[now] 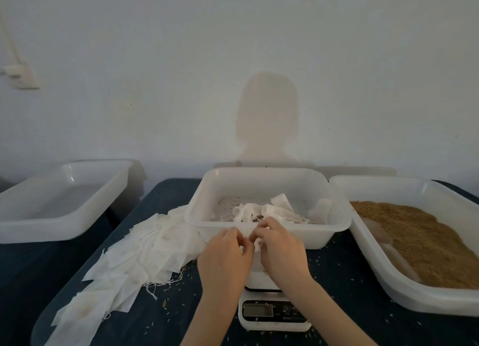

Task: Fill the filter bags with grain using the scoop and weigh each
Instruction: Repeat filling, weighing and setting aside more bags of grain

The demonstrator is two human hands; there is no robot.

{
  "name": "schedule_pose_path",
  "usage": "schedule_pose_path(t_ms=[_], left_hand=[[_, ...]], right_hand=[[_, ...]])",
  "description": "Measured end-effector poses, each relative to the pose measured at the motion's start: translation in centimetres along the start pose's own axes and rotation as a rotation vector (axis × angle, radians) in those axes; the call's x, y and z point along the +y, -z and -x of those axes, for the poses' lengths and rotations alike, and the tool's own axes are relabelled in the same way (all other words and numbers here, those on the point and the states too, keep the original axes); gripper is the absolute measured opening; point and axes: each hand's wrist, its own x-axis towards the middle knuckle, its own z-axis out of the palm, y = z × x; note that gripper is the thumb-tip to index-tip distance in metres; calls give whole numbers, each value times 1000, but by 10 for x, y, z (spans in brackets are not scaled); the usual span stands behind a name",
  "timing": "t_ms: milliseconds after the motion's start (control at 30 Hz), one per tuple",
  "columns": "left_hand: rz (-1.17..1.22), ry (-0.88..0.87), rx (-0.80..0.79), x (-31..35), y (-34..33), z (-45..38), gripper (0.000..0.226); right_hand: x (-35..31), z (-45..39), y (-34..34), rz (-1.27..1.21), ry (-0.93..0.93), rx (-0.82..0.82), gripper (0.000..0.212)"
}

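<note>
Two hands [225, 255] [281, 247] pinch one filter bag [247, 230] (three trays [269, 238] behind).

Open dark tabletop [171, 190] between left tray [64, 224] and middle tray [269, 231]; loose bags [134, 257] encroaching.

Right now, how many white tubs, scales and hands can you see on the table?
White tubs: 3 — the empty tub, the middle tub and the grain tub.
Scales: 1 — the scale.
Hands: 2 — the left hand and the right hand, both pinching a filter bag.
Total: 6
</note>
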Motion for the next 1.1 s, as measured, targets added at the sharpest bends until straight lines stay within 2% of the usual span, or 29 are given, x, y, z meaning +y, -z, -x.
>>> schedule_pose_path(t_ms=[67, 200, 300, 367, 400, 467, 500, 567, 633, 767, 867, 1000, 1100], left_hand=[[35, -4, -3, 3, -1, 1, 18], [107, -7, -18, 8, -3, 3, 18], [176, -84, -28, 6, -4, 3, 16], [320, -166, -91, 1, -3, 1, 15], [406, -199, -166, -3, -2, -1, 24], [504, -228, -413, -10, 1, -5, 58], [488, -238, -520, -12, 2, -6, 75], [385, -286, -596, -14, -2, -10, 92], [306, -317, -585, -11, -6, -14, 88], [365, -307, -593, -5, -18, -18, 45], [435, -282, -579, 1, -23, -16, 28], [433, -252, -574, 9, -30, -15, 31], [380, -239, -573, 13, -34, -16, 38]], right_hand=[[3, 1, -1, 21, 15, -31, 31], [3, -2, 3, -23, -33, -166, 24], [10, -6, 7, -90, -86, -244, 23], [17, -9, 12, -68, -84, -251, 15], [21, -10, 15, -51, -68, -257, 10], [28, -12, 25, -50, -28, -268, 16], [31, -13, 30, -75, 3, -272, 17], [37, -14, 44, -143, 85, -311, 22], [41, -13, 55, -207, 131, -367, 34], [56, -8, 65, -377, 128, -426, 16], [73, -5, 70, -496, 102, -384, 10], [113, -5, 89, -587, -71, -251, 19], [156, -1, 102, -514, -318, -15, 20]])
